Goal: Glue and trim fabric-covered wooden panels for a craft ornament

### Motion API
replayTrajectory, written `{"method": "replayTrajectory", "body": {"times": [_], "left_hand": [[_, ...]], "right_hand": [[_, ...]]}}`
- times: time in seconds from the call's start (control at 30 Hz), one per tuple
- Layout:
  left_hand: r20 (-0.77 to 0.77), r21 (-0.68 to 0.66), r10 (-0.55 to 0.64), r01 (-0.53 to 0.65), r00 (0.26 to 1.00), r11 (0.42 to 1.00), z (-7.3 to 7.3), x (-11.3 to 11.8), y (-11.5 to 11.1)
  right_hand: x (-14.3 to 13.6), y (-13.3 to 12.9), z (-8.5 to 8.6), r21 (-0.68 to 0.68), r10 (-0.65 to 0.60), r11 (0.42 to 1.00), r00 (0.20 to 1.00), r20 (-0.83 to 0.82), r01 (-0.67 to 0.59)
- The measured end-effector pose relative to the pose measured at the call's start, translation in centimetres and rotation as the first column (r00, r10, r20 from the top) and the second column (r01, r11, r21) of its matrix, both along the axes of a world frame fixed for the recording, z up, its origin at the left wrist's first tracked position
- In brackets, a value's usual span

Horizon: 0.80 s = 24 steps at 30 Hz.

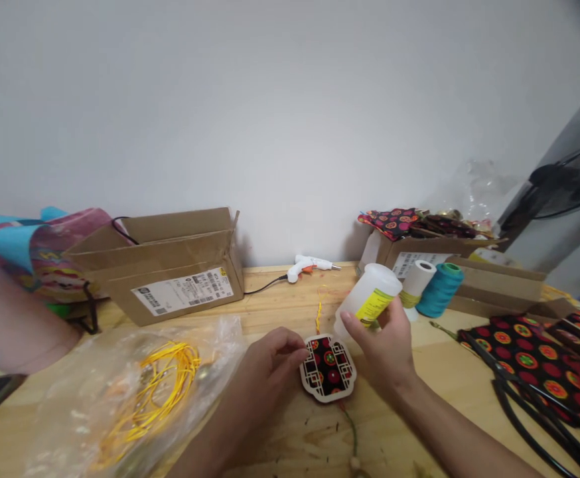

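A flat ornament (328, 368) with a pale cut-out frame over dark floral fabric lies on the wooden table, a yellow cord at its top and a green cord at its bottom. My left hand (279, 358) is at its left edge, thumb and fingertips pinched together there. My right hand (389, 342) is wrapped round a translucent white bottle (369, 299) with a yellow label, held tilted just above and right of the ornament. The bottle's lower end is near the ornament's upper right edge; whether they touch is unclear.
A white glue gun (307, 267) lies by the wall. Left are an open cardboard box (170, 265) and a plastic bag (91, 392) with yellow cord. Right stand white (418, 282) and teal thread spools (440, 290), a filled box (419, 249), floral fabric (523, 358) and black-handled scissors (533, 411).
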<state>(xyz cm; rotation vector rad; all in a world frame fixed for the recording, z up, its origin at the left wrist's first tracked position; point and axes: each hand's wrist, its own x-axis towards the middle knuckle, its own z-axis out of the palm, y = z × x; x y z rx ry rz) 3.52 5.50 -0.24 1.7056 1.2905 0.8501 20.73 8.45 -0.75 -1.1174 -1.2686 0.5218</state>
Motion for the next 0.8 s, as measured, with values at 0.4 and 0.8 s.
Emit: {"method": "replayTrajectory", "body": {"times": [0.4,0.8], "left_hand": [[0.003,0.086,0.059,-0.059,0.998,0.995,0.0,-0.2,0.0],[-0.026,0.052,-0.023,0.024,0.999,0.998,-0.3,0.0,0.2]], "right_hand": [[-0.3,0.0,-0.4,-0.01,0.019,1.0,1.0,-0.022,-0.02],[-0.5,0.2,-1.1,-0.113,0.108,0.989,0.992,0.069,-0.099]]}}
